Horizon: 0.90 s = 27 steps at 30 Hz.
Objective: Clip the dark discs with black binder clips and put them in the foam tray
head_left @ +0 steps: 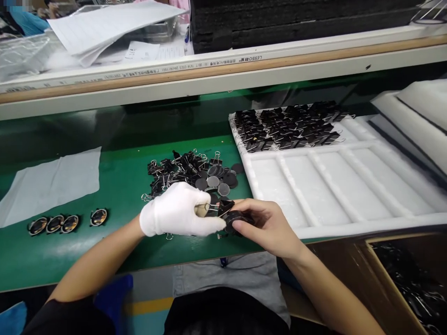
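My left hand [181, 209], in a white glove, is closed on a black binder clip [225, 207] whose wire handles lie between thumb and fingers. Bare, my right hand [270, 225] pinches a dark round piece [233, 217] right against the clip; the fingers partly hide it, and I cannot tell whether the clip is fastened on it. Just beyond my hands lies a heap of black binder clips [178, 167]. Several dark and grey round discs [213, 181] are scattered at its right side.
A white foam tray [300, 228] with dividers stands on the right, rows of clips [286, 125] filling its far part. Round framed lenses [70, 224] and a white sheet [59, 179] lie left. A shelf edge [139, 88] crosses behind; a box [377, 260] stands lower right.
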Each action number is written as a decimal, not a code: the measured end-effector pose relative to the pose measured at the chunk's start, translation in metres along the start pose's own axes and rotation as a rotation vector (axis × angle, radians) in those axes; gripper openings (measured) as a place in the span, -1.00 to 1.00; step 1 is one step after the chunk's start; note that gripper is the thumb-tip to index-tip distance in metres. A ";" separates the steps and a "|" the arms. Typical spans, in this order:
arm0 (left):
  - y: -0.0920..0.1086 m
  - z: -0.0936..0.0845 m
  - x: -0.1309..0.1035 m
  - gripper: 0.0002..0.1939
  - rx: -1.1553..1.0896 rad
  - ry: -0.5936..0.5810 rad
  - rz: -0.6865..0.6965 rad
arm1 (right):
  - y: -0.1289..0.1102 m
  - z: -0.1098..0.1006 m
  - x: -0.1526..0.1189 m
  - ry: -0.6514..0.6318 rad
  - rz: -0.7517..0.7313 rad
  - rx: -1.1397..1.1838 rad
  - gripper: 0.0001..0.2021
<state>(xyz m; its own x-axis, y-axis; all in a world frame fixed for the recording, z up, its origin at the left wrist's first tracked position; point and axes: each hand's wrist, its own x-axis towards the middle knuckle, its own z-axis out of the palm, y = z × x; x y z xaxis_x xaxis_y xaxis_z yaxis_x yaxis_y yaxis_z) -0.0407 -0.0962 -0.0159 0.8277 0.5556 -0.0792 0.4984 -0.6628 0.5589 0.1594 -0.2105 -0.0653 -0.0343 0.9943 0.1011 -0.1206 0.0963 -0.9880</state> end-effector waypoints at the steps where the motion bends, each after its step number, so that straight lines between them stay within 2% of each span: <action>1: -0.001 0.000 0.000 -0.60 -0.017 0.012 0.026 | -0.002 -0.002 -0.001 -0.021 0.011 0.002 -0.90; 4: -0.003 0.000 -0.001 -0.59 -0.073 0.079 0.043 | -0.011 -0.015 0.000 -0.015 0.029 -0.011 -0.88; 8: 0.000 0.000 -0.001 -0.58 -0.102 0.180 0.027 | -0.030 -0.039 0.011 0.048 0.097 -0.192 -0.90; 14: 0.004 0.009 -0.003 -0.60 -0.143 0.166 0.116 | -0.048 -0.051 0.029 -0.200 0.177 -0.377 -0.85; 19: 0.000 0.023 -0.004 -0.57 -0.165 0.170 0.159 | -0.048 -0.054 0.034 -0.317 0.207 -0.409 -0.83; 25: -0.002 0.031 -0.004 -0.56 -0.183 0.121 0.124 | -0.047 -0.058 0.037 -0.363 0.159 -0.497 -0.78; 27: -0.001 0.027 -0.003 -0.59 -0.208 0.042 0.091 | -0.046 -0.057 0.035 -0.358 0.090 -0.546 -0.82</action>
<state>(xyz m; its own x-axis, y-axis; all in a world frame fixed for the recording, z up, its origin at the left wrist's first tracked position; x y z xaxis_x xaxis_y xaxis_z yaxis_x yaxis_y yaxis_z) -0.0371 -0.1111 -0.0390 0.8530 0.5218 0.0111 0.3551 -0.5958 0.7204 0.2204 -0.1775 -0.0227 -0.3603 0.9317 -0.0457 0.4154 0.1164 -0.9021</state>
